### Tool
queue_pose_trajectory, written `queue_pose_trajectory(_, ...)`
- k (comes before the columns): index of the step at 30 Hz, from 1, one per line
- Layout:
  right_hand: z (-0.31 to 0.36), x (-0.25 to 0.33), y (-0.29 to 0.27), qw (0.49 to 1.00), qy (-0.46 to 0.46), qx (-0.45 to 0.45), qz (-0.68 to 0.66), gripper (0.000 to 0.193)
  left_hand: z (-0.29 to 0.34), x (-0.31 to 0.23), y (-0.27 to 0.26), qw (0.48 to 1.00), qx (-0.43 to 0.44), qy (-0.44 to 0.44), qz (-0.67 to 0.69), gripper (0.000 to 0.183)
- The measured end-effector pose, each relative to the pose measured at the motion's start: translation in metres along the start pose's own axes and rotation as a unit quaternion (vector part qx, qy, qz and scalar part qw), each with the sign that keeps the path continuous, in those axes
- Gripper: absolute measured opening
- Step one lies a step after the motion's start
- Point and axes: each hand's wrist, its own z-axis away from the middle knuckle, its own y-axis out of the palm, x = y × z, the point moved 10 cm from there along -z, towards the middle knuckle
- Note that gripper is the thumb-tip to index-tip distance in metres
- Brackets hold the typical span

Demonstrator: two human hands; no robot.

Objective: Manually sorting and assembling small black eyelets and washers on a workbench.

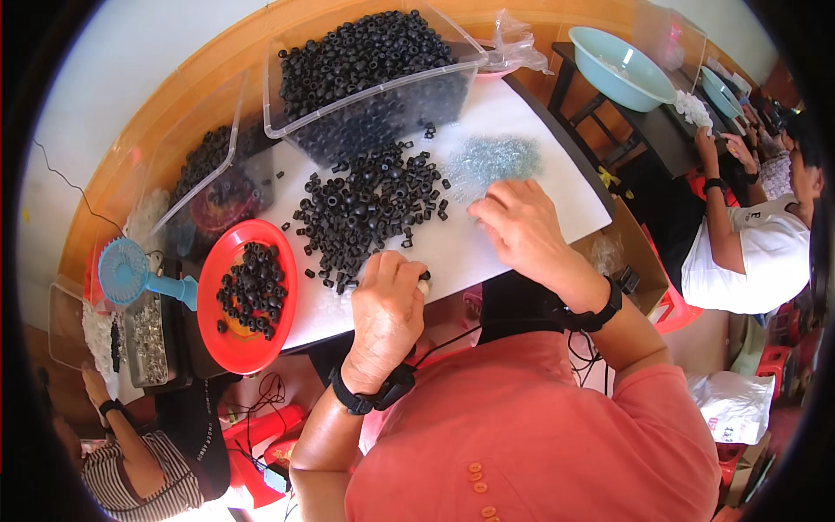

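My left hand (384, 309) is closed, fingers curled, at the near edge of a white-topped table (326, 322). A small black plastic part (425, 276) shows at its fingertips, with something pale beside it. Just beyond lies a loose heap of small black ring-like parts (370, 204). My right hand (524, 228) is over the table further right, thumb and fingers pinched together; what they hold, if anything, is too small to make out. Beyond its knuckles spreads a patch of tiny clear bluish pieces (496, 161).
A clear plastic bin (383, 87) full of black parts stands at the back. At left are a red plate (209, 296) with black parts, another clear bin (204, 196) and a blue fan (126, 271). People work at both sides; a pale blue basin (639, 94) stands back right.
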Motion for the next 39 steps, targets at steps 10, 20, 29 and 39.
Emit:
queue_pose_trajectory(10,0.008,-0.009,0.008,0.999,0.027,0.013,0.034,0.021,0.001,-0.001,0.005,0.999,-0.008,0.022,-0.025,0.026)
queue_pose_trajectory(20,0.007,-0.019,-0.003,0.998,0.063,-0.016,-0.012,0.012,-0.001,0.001,0.002,1.0,-0.005,-0.001,0.009,0.021)
queue_pose_trajectory(29,0.014,-0.018,0.001,0.998,0.054,-0.008,0.026,0.016,0.003,0.011,0.001,0.999,-0.019,-0.026,0.034,0.019)
queue_pose_trajectory(39,0.012,-0.023,0.005,0.993,0.068,0.045,0.081,0.015,0.004,-0.003,0.002,0.999,-0.042,-0.004,0.003,0.023)
